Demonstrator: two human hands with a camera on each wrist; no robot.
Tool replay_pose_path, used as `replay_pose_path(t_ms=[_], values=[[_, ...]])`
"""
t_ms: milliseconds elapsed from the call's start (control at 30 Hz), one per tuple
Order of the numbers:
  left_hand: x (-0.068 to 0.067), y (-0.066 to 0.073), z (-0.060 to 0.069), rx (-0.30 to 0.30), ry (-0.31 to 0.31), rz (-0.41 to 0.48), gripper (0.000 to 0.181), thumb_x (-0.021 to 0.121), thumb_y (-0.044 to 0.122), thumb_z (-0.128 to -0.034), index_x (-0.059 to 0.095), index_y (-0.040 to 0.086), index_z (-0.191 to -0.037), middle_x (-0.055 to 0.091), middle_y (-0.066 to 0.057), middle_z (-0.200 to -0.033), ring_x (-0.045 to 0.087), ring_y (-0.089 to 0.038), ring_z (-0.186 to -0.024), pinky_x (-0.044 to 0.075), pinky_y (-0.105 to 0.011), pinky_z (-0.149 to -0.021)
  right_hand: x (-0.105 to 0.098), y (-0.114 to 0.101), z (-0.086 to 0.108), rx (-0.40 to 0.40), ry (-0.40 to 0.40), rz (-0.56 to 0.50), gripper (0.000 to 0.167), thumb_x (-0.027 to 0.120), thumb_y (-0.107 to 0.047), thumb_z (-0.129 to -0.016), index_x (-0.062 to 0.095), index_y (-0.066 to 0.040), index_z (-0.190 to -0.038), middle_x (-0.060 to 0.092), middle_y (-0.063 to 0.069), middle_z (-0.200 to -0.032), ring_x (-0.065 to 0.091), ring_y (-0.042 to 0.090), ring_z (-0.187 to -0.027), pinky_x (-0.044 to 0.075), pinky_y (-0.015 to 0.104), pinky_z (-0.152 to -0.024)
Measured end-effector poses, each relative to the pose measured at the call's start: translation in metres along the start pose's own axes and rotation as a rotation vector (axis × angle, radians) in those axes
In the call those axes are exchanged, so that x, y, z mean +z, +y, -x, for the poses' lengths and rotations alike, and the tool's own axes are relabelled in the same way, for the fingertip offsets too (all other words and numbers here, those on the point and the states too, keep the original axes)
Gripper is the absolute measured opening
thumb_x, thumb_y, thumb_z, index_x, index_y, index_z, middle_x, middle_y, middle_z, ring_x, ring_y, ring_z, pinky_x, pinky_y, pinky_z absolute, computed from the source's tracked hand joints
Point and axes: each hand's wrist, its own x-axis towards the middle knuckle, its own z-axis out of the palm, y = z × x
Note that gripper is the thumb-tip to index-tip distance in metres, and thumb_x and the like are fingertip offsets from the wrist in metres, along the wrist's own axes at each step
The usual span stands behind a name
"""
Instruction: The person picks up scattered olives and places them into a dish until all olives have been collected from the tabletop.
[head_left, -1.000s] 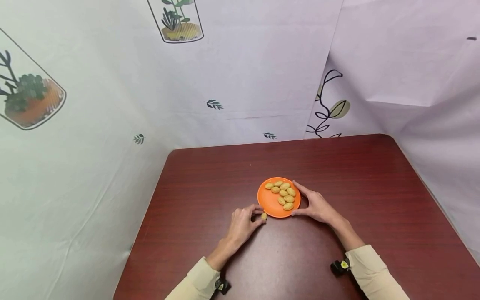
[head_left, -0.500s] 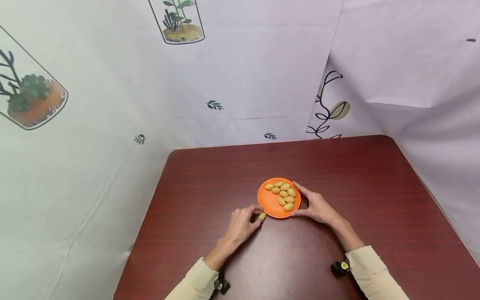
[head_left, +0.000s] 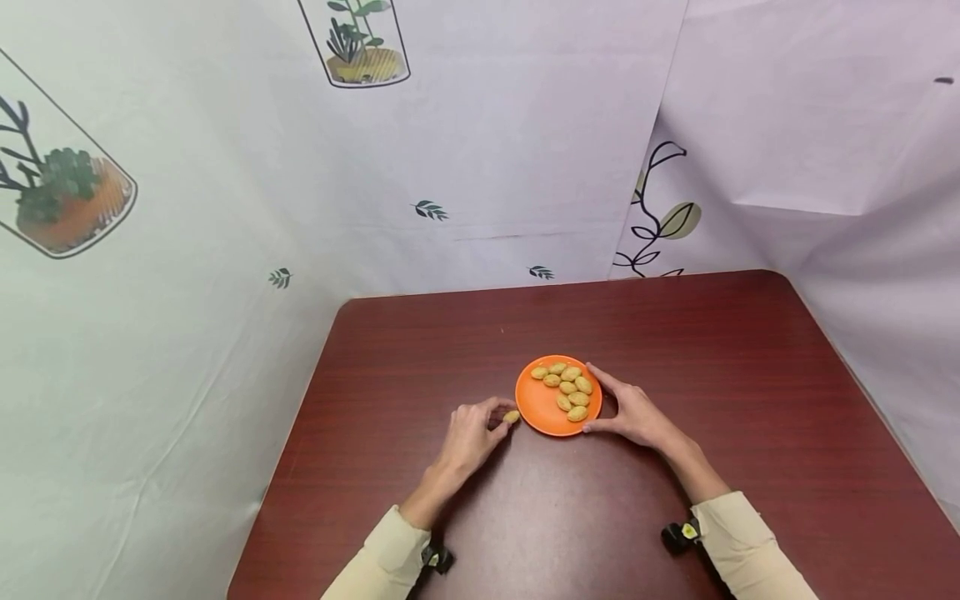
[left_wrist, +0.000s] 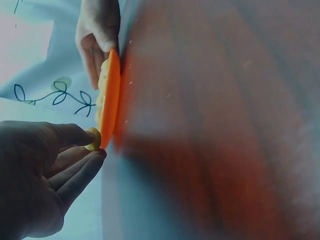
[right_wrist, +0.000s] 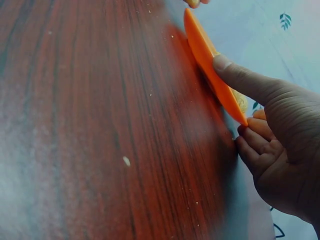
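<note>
An orange plate [head_left: 542,417] lies on the table, with several small oval tan snack pieces [head_left: 577,398] gathered on its far and right parts. Between the thumb and fingertips of my left hand [head_left: 467,435] another oval tan piece [head_left: 512,416] is pinched, just outside the plate's left rim. The left wrist view shows that piece [left_wrist: 94,139] close beside the orange rim [left_wrist: 111,100]. My right hand [head_left: 637,414] holds the plate's right edge, thumb at the near side and fingers farther round; in the right wrist view its thumb [right_wrist: 240,77] touches the rim.
The dark red wooden table [head_left: 420,358] carries small pale crumbs, one of them a larger flake [right_wrist: 126,161] in the right wrist view. White cloth [head_left: 480,150] with printed plants hangs behind the table and at both sides.
My left hand has moved left and slightly away from me with the oval piece, from the plate's near-left rim to its left side. The right hand and the plate stay put.
</note>
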Motion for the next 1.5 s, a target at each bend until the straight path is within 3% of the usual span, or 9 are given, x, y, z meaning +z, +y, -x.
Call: replay_pose_path(t_ms=[267, 667, 1133, 1500], values=[[-0.006, 0.000, -0.020, 0.018, 0.005, -0.003, 0.018, 0.080, 0.006, -0.0949, 0.081, 0.012, -0.112, 0.081, -0.002, -0.104, 0.078, -0.012, -0.091, 0.062, -0.027, -0.078, 0.000, 0.002, 0.000, 0.009, 0.000, 0.000, 0.111, 0.096, -0.038, -0.080, 0.034, -0.001, -0.165, 0.044, 0.026, -0.161, 0.046, 0.048, -0.145, 0.039, 0.066, -0.114], [0.013, 0.006, -0.045, 0.028, -0.023, 0.015, 0.017, 0.080, 0.013, -0.0971, 0.083, 0.013, -0.114, 0.081, -0.001, -0.107, 0.078, -0.013, -0.094, 0.063, -0.030, -0.081, 0.002, 0.003, 0.001, 0.006, 0.007, -0.014, 0.111, 0.096, -0.037, -0.079, 0.035, -0.001, -0.165, 0.044, 0.026, -0.161, 0.046, 0.047, -0.145, 0.040, 0.064, -0.114], [0.035, 0.009, -0.057, 0.050, -0.041, 0.014, 0.015, 0.083, 0.013, -0.0939, 0.084, 0.014, -0.109, 0.081, 0.002, -0.106, 0.078, -0.010, -0.094, 0.061, -0.025, -0.080, 0.003, 0.003, 0.000, -0.001, 0.004, -0.022, 0.110, 0.096, -0.036, -0.080, 0.034, -0.001, -0.165, 0.043, 0.026, -0.162, 0.046, 0.046, -0.146, 0.039, 0.065, -0.114], [0.041, 0.010, -0.061, 0.042, -0.044, 0.032, 0.015, 0.084, 0.012, -0.0923, 0.083, 0.012, -0.107, 0.081, -0.001, -0.105, 0.078, -0.011, -0.094, 0.061, -0.024, -0.081, 0.003, 0.003, 0.001, 0.008, 0.010, -0.030, 0.110, 0.096, -0.036, -0.080, 0.035, -0.002, -0.165, 0.044, 0.026, -0.161, 0.046, 0.047, -0.145, 0.040, 0.066, -0.114]])
